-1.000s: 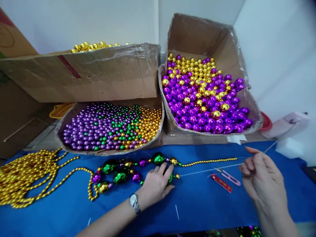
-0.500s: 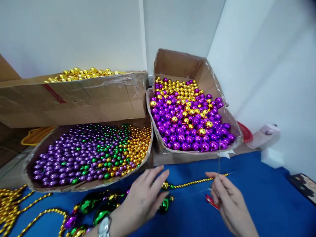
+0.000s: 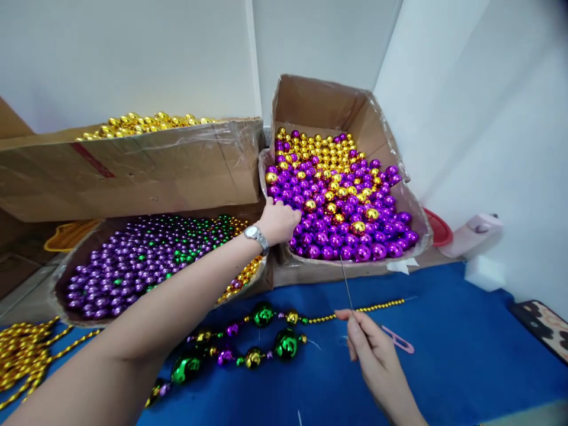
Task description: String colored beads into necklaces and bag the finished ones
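My left hand (image 3: 280, 221), a watch on its wrist, reaches into the right cardboard box (image 3: 402, 195) of large purple and gold beads (image 3: 341, 195); its fingers curl down among the purple beads at the box's near left corner. My right hand (image 3: 370, 349) pinches a long thin needle (image 3: 345, 282) that points up, just above the blue cloth. A partly strung necklace (image 3: 266, 337) of green, gold and purple beads with a thin gold bead strand lies on the cloth between my arms.
A low box of small purple, green and gold beads (image 3: 146, 260) sits under my left forearm. A box of gold beads (image 3: 142, 165) is stacked behind it. Gold bead strands (image 3: 22, 355) pile at far left. A pink clipper (image 3: 399, 340), a white foam block (image 3: 486, 273) and a patterned phone (image 3: 544, 328) lie at right.
My left hand left the necklace and reached forward into the right bead box. My right hand moved left and down, keeping the needle upright. The view shifted slightly.
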Demonstrator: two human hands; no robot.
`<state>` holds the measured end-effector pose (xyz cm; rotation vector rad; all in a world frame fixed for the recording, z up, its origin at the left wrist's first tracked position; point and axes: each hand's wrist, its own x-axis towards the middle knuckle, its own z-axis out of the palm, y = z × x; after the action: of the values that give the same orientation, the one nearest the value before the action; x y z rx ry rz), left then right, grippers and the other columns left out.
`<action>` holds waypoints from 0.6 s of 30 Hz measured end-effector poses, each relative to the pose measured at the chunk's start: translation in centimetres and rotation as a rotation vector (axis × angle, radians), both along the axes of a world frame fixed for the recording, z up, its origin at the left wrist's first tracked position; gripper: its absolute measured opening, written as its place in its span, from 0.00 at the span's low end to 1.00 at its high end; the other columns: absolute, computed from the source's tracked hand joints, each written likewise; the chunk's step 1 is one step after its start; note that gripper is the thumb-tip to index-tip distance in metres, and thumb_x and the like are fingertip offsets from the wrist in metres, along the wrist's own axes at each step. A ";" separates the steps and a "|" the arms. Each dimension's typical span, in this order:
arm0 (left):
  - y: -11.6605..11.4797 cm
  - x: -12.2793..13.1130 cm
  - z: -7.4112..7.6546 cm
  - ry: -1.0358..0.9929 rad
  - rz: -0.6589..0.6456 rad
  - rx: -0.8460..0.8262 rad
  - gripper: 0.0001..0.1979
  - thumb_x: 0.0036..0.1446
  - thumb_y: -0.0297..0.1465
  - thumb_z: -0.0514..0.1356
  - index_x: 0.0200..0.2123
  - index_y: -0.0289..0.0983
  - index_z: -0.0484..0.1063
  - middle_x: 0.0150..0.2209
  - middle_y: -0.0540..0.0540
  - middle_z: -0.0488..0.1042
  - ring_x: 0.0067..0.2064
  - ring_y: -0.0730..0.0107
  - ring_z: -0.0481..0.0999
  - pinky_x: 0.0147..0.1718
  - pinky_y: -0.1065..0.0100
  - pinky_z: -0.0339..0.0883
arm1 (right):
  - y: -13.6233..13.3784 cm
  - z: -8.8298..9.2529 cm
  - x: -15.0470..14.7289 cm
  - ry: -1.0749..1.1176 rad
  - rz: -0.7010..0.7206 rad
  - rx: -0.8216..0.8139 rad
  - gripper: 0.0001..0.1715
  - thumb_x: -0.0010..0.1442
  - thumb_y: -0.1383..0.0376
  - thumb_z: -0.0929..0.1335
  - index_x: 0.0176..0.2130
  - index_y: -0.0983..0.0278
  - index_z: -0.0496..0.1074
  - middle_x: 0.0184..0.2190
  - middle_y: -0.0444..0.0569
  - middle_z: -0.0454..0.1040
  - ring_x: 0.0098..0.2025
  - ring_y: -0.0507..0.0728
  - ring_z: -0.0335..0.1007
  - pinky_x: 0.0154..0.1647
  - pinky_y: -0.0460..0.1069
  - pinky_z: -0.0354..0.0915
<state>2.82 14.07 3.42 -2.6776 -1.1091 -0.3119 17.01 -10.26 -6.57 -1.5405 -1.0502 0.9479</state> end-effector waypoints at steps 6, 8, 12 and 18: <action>-5.7 -2.2 0.3 -0.631 -0.060 -0.234 0.17 0.56 0.33 0.58 0.48 0.34 0.68 0.42 0.42 0.68 0.39 0.65 0.70 0.40 0.62 0.65 | -0.7 -0.5 0.3 -0.127 0.135 -0.009 0.25 0.67 0.54 0.57 0.54 0.65 0.65 0.24 0.43 0.66 0.27 0.52 0.65 0.28 0.45 0.61; -8.0 -3.3 -0.4 -0.950 -0.108 -0.539 0.15 0.55 0.34 0.60 0.46 0.35 0.69 0.39 0.45 0.69 0.36 0.68 0.70 0.36 0.66 0.67 | -0.8 -0.7 0.0 -0.173 0.195 0.005 0.23 0.67 0.56 0.56 0.54 0.65 0.65 0.24 0.43 0.67 0.27 0.52 0.66 0.29 0.45 0.62; -11.4 -5.2 -2.8 -1.441 -0.075 -1.113 0.15 0.53 0.30 0.62 0.45 0.37 0.68 0.39 0.47 0.71 0.34 0.74 0.72 0.32 0.72 0.70 | -1.0 -0.7 -1.0 -0.275 0.310 0.055 0.18 0.67 0.59 0.57 0.50 0.63 0.68 0.22 0.42 0.67 0.25 0.51 0.67 0.27 0.44 0.62; -13.3 -6.6 -4.7 -1.859 0.074 -1.445 0.12 0.61 0.33 0.56 0.47 0.37 0.68 0.43 0.44 0.73 0.47 0.67 0.73 0.51 0.63 0.67 | -1.3 -1.1 -1.9 -0.429 0.344 0.196 0.15 0.66 0.63 0.58 0.46 0.63 0.70 0.36 0.49 0.76 0.35 0.54 0.73 0.38 0.45 0.67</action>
<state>-3.75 0.73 -1.32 -2.3576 -2.2774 -3.5427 15.14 -11.61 -7.64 -1.4566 -1.7033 0.7242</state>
